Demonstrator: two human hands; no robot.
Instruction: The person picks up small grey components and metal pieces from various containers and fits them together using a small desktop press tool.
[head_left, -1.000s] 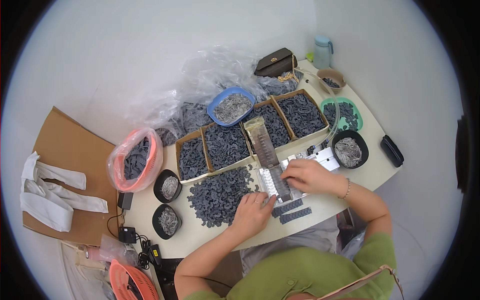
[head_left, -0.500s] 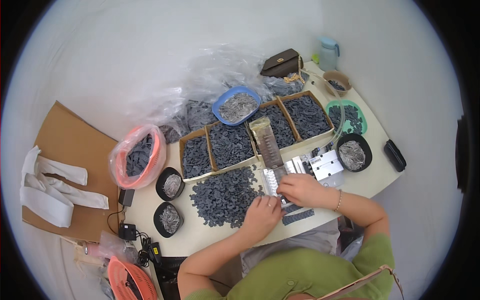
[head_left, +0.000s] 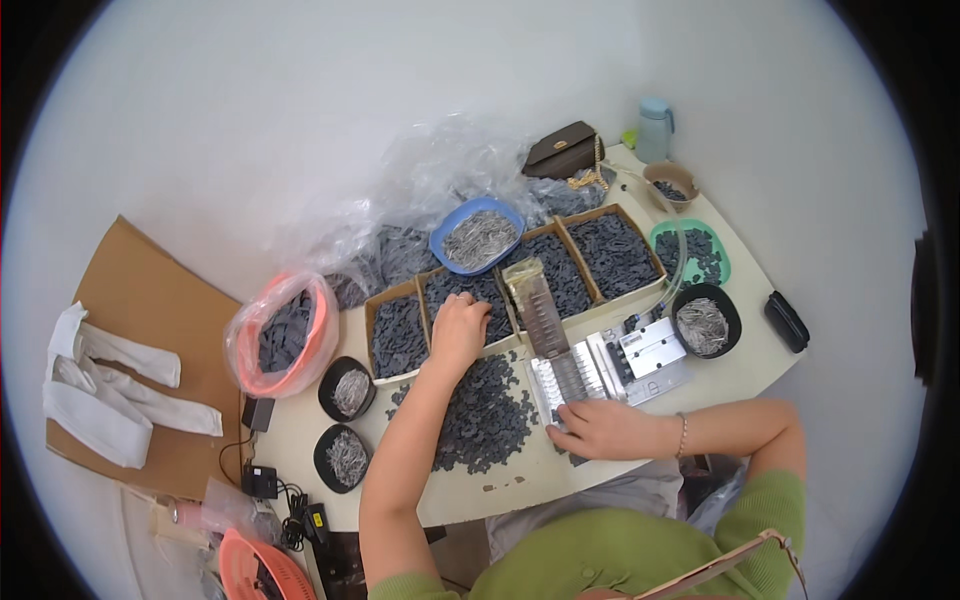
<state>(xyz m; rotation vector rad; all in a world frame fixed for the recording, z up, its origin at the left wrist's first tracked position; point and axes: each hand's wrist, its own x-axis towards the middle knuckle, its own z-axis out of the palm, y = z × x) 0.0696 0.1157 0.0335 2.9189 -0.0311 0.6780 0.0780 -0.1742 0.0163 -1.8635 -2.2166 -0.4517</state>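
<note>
Two bare hands at work. Left hand [head_left: 459,332] reaches into the second compartment from the left of a cardboard box [head_left: 580,258], fingertips bent down at the dark grey parts [head_left: 448,284] there; whether it grips one, cannot tell. Right hand [head_left: 612,430], fingers curled, at the near end of a ribbed metal fixture [head_left: 572,378]; grip cannot be told. Just beyond the left hand, a blue tray [head_left: 462,268] of metal pins; below it, partly behind its forearm, a loose pile [head_left: 487,415] of dark parts on the desk [head_left: 740,362]. Beyond and right of the right hand, a black bowl [head_left: 733,322] of pins.
</note>
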